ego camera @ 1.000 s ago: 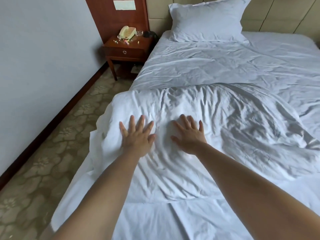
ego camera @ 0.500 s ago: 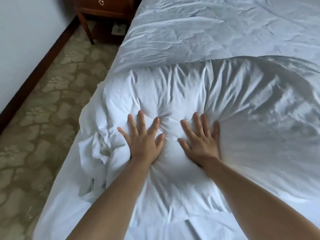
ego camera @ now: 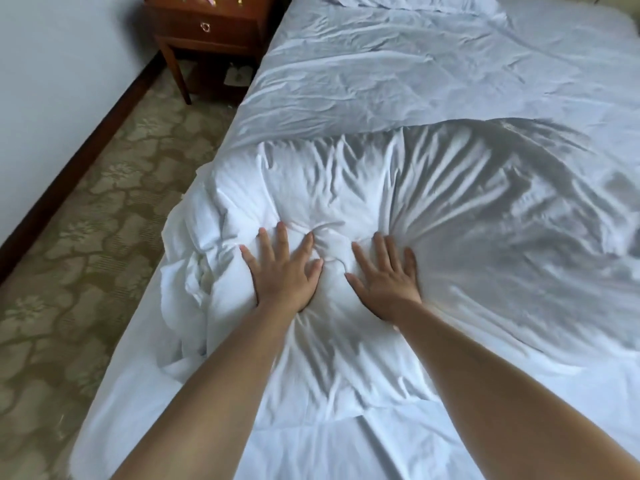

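Observation:
A puffy white duvet (ego camera: 467, 209) lies crumpled across the near half of the bed, over a white bedsheet (ego camera: 381, 74). My left hand (ego camera: 282, 270) presses flat on the duvet with fingers spread, near its bunched left end. My right hand (ego camera: 384, 280) presses flat just beside it, fingers straight. The fabric dents between and around both palms, and creases fan out from them. Both forearms reach in from the bottom of the view.
A wooden nightstand (ego camera: 207, 32) with a drawer stands at the top left, against the wall (ego camera: 52, 81). Patterned carpet (ego camera: 86, 254) runs along the bed's left side. The edge of a pillow (ego camera: 408, 1) shows at the head of the bed.
Both hands have stayed flat on the duvet and pressed it deeper. The view has dropped and closed in, so the pillow and the nightstand's top are nearly out of frame.

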Tool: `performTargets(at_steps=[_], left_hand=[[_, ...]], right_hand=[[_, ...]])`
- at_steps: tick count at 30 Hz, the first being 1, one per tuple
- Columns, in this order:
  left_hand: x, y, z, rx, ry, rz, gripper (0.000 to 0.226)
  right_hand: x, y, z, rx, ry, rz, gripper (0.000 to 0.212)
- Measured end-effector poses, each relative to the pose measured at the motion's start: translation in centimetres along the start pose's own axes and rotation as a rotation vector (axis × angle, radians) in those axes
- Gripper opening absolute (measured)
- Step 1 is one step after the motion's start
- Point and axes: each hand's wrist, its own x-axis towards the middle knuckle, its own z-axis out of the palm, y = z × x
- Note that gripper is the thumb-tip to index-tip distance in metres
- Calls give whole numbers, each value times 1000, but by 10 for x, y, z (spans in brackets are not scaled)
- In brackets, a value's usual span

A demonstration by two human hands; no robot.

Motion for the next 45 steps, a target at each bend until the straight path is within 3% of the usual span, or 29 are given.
performTargets(at_steps=[4, 7, 12, 17, 22, 28, 38, 45], left_hand=[[-53, 11, -1, -42, 69, -11, 55], [-90, 15, 15, -37, 244, 29, 59], [-103, 15, 49, 14, 395, 47, 56], [-86, 19, 38, 12, 318, 20, 56], [-88, 25, 10, 19, 217, -19, 60], [-68, 69, -20, -5, 185, 61, 63], [-22, 171, -24, 23, 158, 161, 56], [5, 182, 12, 51, 182, 178, 55]], right_hand=[[-50, -5, 12, 62, 101, -15, 65], [-78, -2, 34, 44, 250, -9, 66], [-73, 2, 55, 8, 317, -14, 65], [-64, 4, 35, -46, 213, -46, 69], [-63, 30, -12, -128, 286, -176, 66], [-57, 116, -62, -161, 285, 115, 79], [-36, 172, -74, -241, 283, -23, 84], [-5, 186, -34, -133, 157, 1, 83]])
